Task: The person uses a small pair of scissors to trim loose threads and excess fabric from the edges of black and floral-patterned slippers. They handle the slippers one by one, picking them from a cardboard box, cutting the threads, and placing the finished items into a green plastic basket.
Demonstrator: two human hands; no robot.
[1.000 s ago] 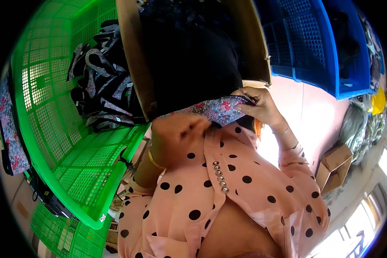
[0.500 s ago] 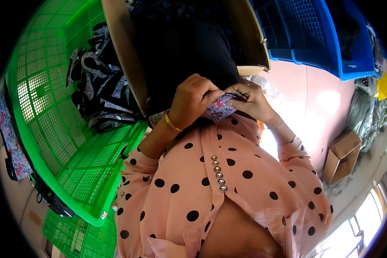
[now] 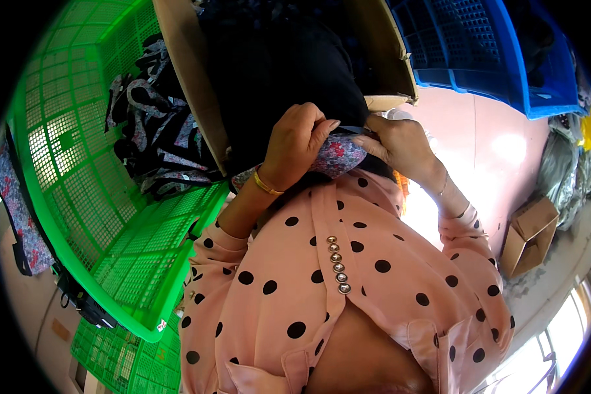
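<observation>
A floral cloth piece with black edging lies across my lap, just in front of my body. My left hand is closed on its near left part, thumb pressed against the forefinger along the top edge; a yellow band circles that wrist. My right hand pinches the right end of the same piece between thumb and fingers. A stretch of the upper edge spans the short gap between both hands. Part of the cloth is hidden under my left hand and wrist. Black cloth lies directly beyond my hands.
A cardboard box holding dark pieces stands ahead. To the left, a green plastic crate contains several floral-and-black pieces. A blue crate sits at the far right. Farther right are a small open carton and grey plastic bags.
My right hand has moved slightly right, so the gap between my hands is wider and more of the cloth's edge shows. Both hands keep their hold.
</observation>
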